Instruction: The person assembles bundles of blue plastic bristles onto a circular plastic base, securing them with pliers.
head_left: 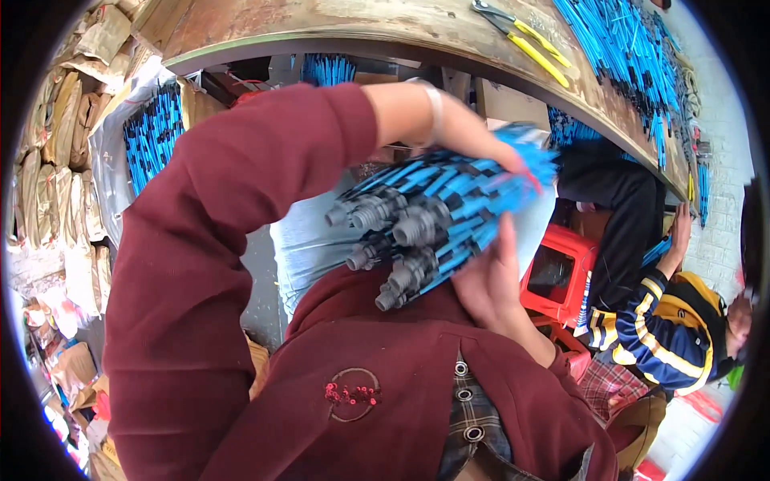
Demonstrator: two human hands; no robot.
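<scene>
Head view: blue bundle [449,192] up over your lap [309,248]!

Your left hand [484,148] curls over the top, fingertips blurred, hold impossible to judge; your right hand [491,280] cups half-open at the lower side. You seem to be squaring up; next calls for even support. Long axis runs diagonally: grey ends [421,226] lower left, blue ends [536,150] upper right.

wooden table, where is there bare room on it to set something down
The wooden table has its widest bare patch between its left end and the yellow-handled cutters. A narrower bare strip lies between the cutters and the heaped blue rods. The right side, under those rods, is crowded. The held blue bundle crowds the lap.
</scene>
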